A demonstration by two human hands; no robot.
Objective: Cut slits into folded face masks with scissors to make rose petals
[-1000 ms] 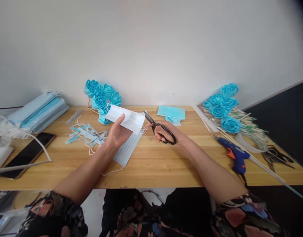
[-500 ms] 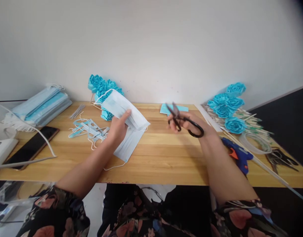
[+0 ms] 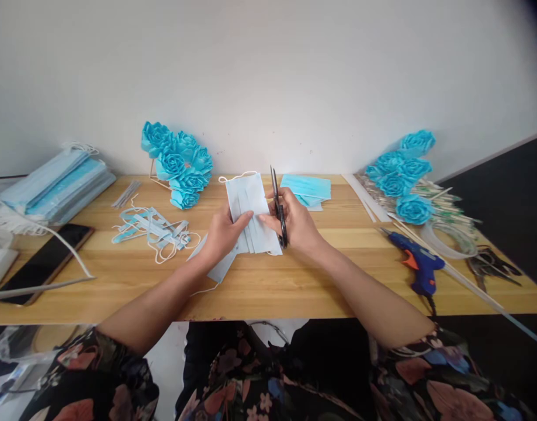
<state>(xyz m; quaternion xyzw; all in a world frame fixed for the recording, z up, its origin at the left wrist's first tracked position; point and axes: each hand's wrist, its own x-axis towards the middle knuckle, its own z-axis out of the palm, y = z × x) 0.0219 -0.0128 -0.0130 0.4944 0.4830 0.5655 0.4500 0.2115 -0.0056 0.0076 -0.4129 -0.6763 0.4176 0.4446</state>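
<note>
My left hand point(image 3: 224, 234) is closed on a pale face mask point(image 3: 248, 202), thumb across its pleats, holding it up over the middle of the table. A white ear loop shows along the mask's top edge. My right hand point(image 3: 294, 219) holds black-handled scissors point(image 3: 282, 219) with the blades pointing up, just right of the mask; its thumb is at the mask's right edge. Beneath my left hand lies another mask point(image 3: 223, 268), partly covered. Behind my right hand are blue mask pieces point(image 3: 306, 187), stacked on the table.
Cut strips with ear loops point(image 3: 154, 228) lie left of my hands, near blue paper-like roses point(image 3: 180, 161). Farther left are stacked masks point(image 3: 62, 184) and a phone point(image 3: 44, 263). On the right are more roses point(image 3: 402, 175), a blue glue gun point(image 3: 417, 263) and pliers point(image 3: 491, 266).
My left hand has turned the held mask more upright and moved it right. My right hand has brought the scissors left, beside the mask, blades now upward. The view has shifted slightly.
</note>
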